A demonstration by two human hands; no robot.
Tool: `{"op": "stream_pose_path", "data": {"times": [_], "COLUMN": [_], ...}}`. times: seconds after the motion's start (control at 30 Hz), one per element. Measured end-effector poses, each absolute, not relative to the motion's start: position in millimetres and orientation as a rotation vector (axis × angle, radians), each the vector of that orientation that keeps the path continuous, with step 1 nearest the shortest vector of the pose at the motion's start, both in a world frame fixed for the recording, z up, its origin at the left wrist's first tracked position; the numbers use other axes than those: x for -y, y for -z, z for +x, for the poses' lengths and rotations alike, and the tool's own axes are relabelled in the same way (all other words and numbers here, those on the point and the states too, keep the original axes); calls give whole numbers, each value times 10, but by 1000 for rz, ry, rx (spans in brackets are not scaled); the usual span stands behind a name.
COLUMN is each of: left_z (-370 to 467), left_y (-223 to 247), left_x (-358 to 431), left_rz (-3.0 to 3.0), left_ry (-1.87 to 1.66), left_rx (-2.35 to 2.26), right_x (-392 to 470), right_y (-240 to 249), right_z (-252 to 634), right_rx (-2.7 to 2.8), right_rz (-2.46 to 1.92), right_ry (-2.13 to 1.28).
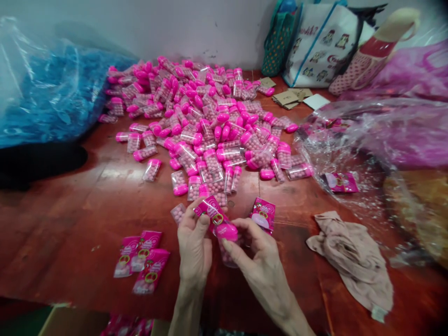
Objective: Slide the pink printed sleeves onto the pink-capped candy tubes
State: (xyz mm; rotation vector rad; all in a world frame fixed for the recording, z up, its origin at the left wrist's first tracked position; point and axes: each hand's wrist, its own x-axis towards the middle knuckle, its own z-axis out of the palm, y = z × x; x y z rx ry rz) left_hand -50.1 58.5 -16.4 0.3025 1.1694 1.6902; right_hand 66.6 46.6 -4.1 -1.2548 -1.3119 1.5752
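Observation:
My left hand [195, 247] pinches a pink printed sleeve [211, 211] between thumb and fingers. In my right hand [257, 254] is a clear container of pink balls, its pink cap [227, 232] against the sleeve's lower end. How far the container sits inside the sleeve I cannot tell. Just beyond my hands lies a large pile of pink-capped containers [210, 126]. A few flat printed sleeves [263, 214] rest beside my right hand. To the left, three containers in printed sleeves [143, 261] lie together on the red-brown table [87, 210].
A crumpled beige cloth [353, 256] lies at the right, below clear plastic wrapping [371, 140]. Blue bags [52, 88] and a black object [42, 161] occupy the left. Bags [320, 46] and cardboard pieces [290, 97] stand or lie at the back. An open box [75, 321] is below the front edge.

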Motion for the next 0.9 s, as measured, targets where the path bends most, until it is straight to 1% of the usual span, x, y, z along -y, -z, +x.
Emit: {"op": "stream_pose_path", "data": {"times": [0.13, 0.3, 0.53, 0.63, 0.83, 0.9], "left_z": [-435, -340, -330, -360, -362, -357], "left_y": [165, 145, 145, 170, 187, 176], "left_x": [-566, -576, -560, -558, -568, -577], "left_rz": [263, 198, 263, 294, 248, 248], "left_ry": [-1469, -1479, -1351, -1362, -1353, -1331], "left_rx": [-1135, -1168, -1058, -1047, -1061, -1064], "right_x": [-490, -458, -404, -410, -365, -329], "right_y": [57, 99, 157, 154, 167, 193], "right_z": [661, 606, 561, 574, 579, 569], "right_rx": [1238, 991, 1306, 1439, 1478, 1501], "right_rz": [-1266, -1284, -1309, -1384, -1356, -1389], "right_ry": [-1500, -1494, -1311, -1193, -1236, -1190]}}
